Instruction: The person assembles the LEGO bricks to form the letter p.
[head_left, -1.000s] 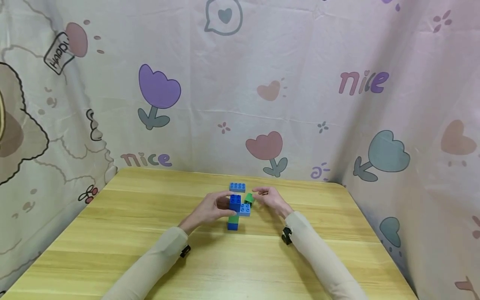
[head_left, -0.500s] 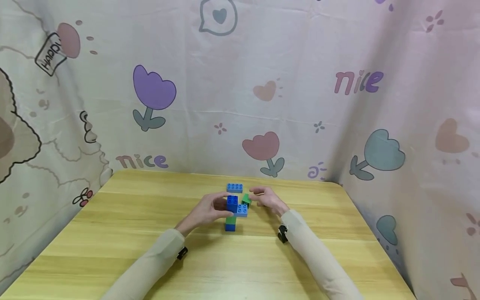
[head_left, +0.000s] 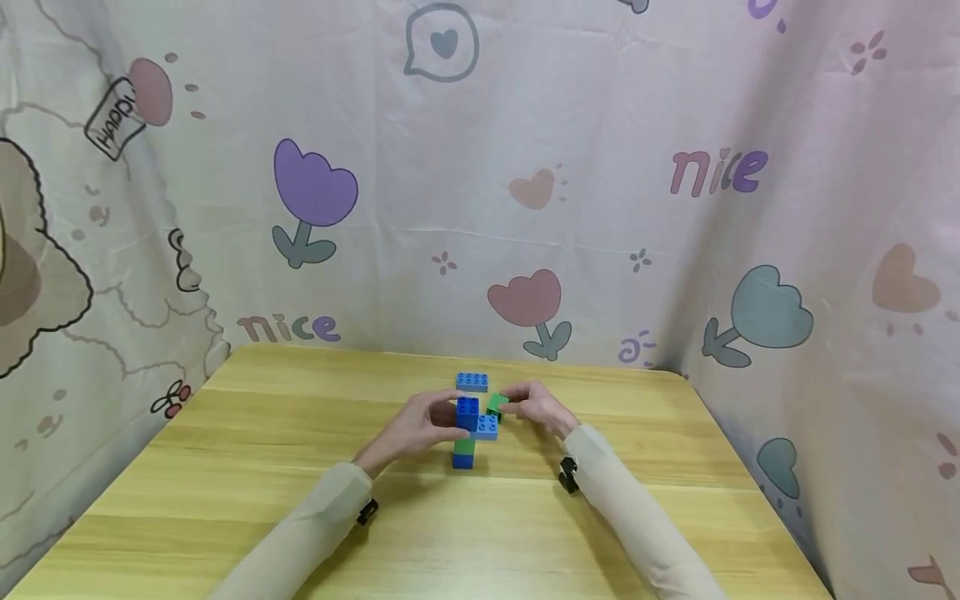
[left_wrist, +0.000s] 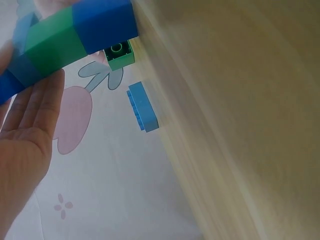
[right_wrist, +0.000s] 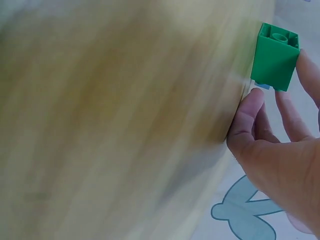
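Observation:
In the head view my left hand (head_left: 416, 427) grips the upper part of an upright stack of toy building bricks. It has a dark blue brick (head_left: 468, 419) on top, a light blue brick (head_left: 487, 428) jutting right, a green brick (head_left: 464, 447) below, and a blue brick (head_left: 462, 461) at the bottom. Behind the stack, a loose green brick (head_left: 495, 405) has its hollow underside facing the near side. My right hand (head_left: 540, 407) is at this loose brick; in the right wrist view a finger touches its side, while the thumb (right_wrist: 248, 112) is apart from it.
Farther back on the wooden table (head_left: 360, 533) lies a light blue brick (head_left: 472, 382) with its studs up. A printed curtain (head_left: 420, 192) hangs behind the table's far edge. Black wrist cameras sit at both cuffs.
My right hand has moved slightly left and down onto the loose green brick, from just beside it. My left hand keeps its grip on the stack. The head view has shifted slightly.

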